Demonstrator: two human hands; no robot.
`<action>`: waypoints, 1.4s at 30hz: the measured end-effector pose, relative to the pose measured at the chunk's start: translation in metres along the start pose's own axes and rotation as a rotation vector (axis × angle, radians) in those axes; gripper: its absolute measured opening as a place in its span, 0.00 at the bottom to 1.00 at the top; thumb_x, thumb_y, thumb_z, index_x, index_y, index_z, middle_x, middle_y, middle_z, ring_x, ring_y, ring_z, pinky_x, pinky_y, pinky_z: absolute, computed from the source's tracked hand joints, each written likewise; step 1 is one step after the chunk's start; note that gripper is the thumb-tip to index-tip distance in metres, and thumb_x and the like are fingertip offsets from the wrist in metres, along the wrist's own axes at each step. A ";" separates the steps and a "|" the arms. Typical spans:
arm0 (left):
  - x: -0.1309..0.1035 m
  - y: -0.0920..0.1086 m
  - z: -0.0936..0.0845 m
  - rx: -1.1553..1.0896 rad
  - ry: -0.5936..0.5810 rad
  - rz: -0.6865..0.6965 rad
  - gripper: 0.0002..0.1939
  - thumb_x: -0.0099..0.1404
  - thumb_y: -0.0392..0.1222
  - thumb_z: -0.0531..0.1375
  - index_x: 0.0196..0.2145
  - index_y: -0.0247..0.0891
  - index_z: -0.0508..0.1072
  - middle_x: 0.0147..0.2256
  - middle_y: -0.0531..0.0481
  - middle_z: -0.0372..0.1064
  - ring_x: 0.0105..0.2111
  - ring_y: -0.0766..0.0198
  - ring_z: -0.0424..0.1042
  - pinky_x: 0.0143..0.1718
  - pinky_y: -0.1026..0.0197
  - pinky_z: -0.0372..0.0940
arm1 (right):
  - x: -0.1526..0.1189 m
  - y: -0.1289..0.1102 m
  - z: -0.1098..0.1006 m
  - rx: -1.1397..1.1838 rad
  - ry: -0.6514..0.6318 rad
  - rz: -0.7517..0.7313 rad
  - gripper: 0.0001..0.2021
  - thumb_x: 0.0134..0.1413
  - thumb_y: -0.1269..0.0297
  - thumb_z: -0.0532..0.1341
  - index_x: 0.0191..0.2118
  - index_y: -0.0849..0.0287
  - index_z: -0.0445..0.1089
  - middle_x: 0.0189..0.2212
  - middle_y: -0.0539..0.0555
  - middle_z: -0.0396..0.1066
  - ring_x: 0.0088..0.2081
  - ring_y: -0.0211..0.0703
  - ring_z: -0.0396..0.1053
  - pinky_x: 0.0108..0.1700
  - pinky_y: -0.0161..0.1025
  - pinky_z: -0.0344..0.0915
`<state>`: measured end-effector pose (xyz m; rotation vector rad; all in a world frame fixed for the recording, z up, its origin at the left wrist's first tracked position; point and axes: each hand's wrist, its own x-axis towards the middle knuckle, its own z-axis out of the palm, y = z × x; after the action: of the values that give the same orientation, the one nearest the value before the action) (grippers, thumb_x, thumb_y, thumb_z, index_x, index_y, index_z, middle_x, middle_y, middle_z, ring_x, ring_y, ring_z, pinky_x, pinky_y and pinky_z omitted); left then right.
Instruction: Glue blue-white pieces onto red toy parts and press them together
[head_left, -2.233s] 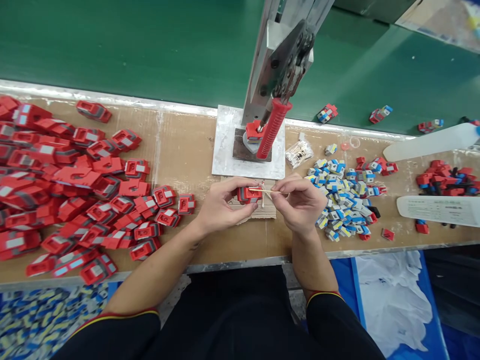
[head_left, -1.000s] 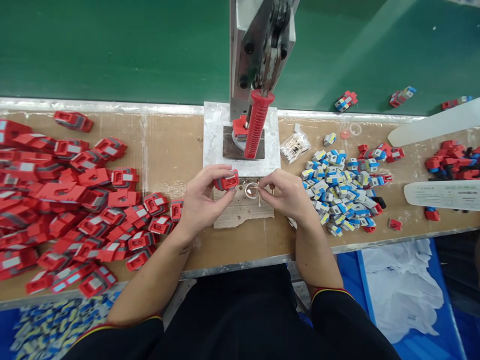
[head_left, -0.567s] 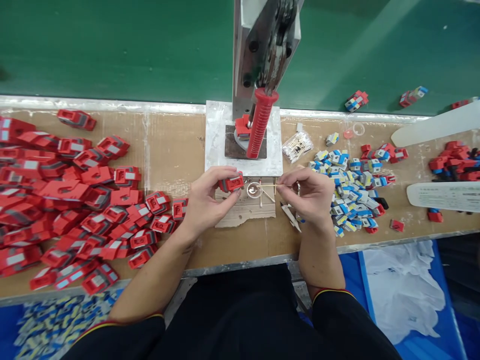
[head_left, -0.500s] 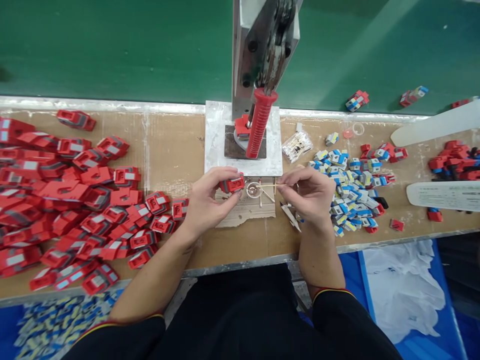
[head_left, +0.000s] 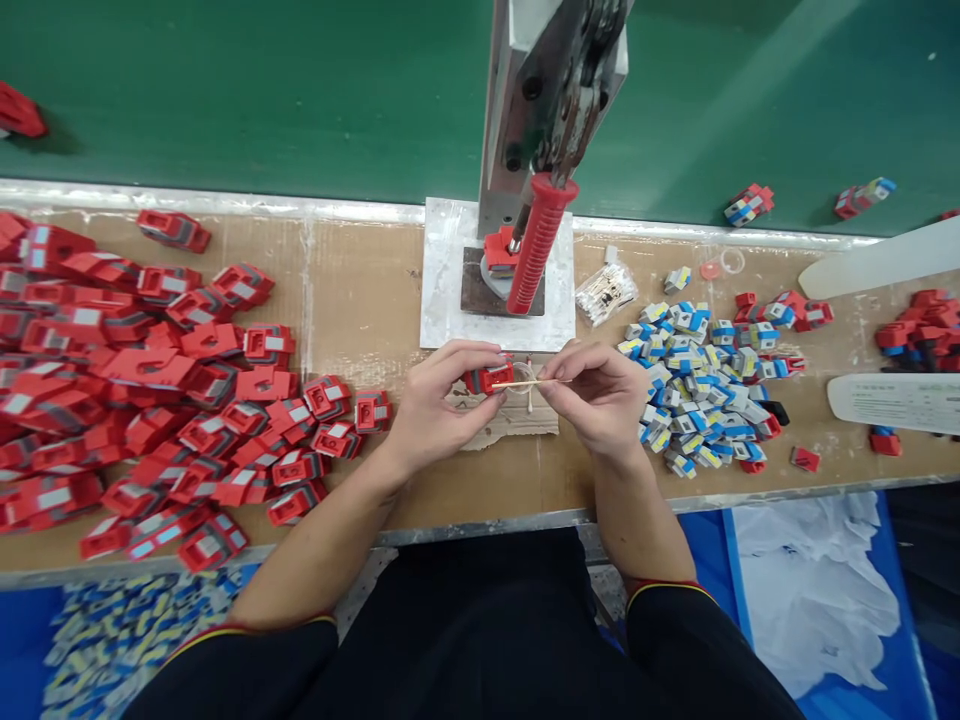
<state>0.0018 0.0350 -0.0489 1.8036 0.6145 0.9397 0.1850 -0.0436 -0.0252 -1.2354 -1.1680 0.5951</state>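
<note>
My left hand [head_left: 447, 404] is closed around a red and grey plastic toy part [head_left: 489, 378], holding its hollow side toward me. Between the fingertips of my right hand [head_left: 602, 396] is a thin cotton swab [head_left: 529, 383], whose tip reaches the face of the red part. Just behind the swab sits a small round clear dish [head_left: 523, 372], partly covered by it. A piece of torn cardboard [head_left: 517, 426] lies under both hands, with another swab on it.
A hand press with a red handle [head_left: 541, 245] stands ahead on a metal plate [head_left: 442, 280]. Many red parts [head_left: 202, 340] are heaped at left. White and blue parts [head_left: 690, 390] are piled at right, near a bag of swabs [head_left: 607, 292]. Behind runs a green surface [head_left: 337, 100].
The swab has moved left from above the clear dish to the red part. My two hands are closer together, and the whole view has shifted slightly.
</note>
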 end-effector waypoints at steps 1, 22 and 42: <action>0.000 0.000 0.000 0.001 0.000 0.008 0.12 0.65 0.37 0.69 0.47 0.41 0.80 0.47 0.41 0.81 0.50 0.54 0.80 0.53 0.52 0.76 | 0.000 0.000 0.000 0.003 -0.006 0.001 0.11 0.57 0.59 0.72 0.29 0.53 0.71 0.26 0.50 0.78 0.26 0.40 0.74 0.27 0.38 0.68; 0.000 0.001 -0.002 0.013 0.012 0.029 0.13 0.65 0.35 0.69 0.47 0.41 0.81 0.47 0.42 0.81 0.50 0.55 0.81 0.53 0.53 0.77 | 0.002 0.002 -0.005 -0.041 -0.035 -0.043 0.09 0.55 0.67 0.71 0.29 0.53 0.72 0.26 0.49 0.78 0.26 0.38 0.73 0.26 0.37 0.65; 0.003 0.003 -0.002 0.051 0.039 0.059 0.11 0.65 0.34 0.68 0.46 0.38 0.81 0.46 0.43 0.81 0.47 0.58 0.81 0.49 0.58 0.77 | 0.004 0.000 -0.016 -0.065 0.013 -0.055 0.08 0.53 0.72 0.71 0.30 0.54 0.72 0.26 0.48 0.79 0.26 0.37 0.72 0.27 0.36 0.65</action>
<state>0.0013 0.0372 -0.0448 1.8607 0.6181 1.0092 0.2008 -0.0468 -0.0220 -1.2565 -1.2145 0.5111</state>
